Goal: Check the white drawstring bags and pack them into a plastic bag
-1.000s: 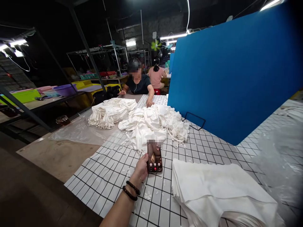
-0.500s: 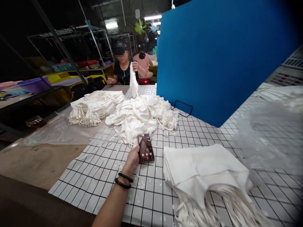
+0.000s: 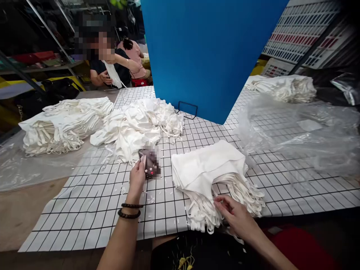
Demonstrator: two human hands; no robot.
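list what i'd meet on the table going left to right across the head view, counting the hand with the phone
Far-left stack of white cloth → left hand → phone → nearer stack of white cloth → clear plastic

Phone (image 3: 148, 164) partly pixelated, blue board (image 3: 205, 56) and green fan (image 3: 118, 3) cut off above

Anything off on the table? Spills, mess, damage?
Some mess: small white scraps litter the checked cloth near the left hand, like stray trimmings. The white fabric heap lies jumbled, whereas the front stack by the right hand is neatly layered. No wet spill or clear damage visible.
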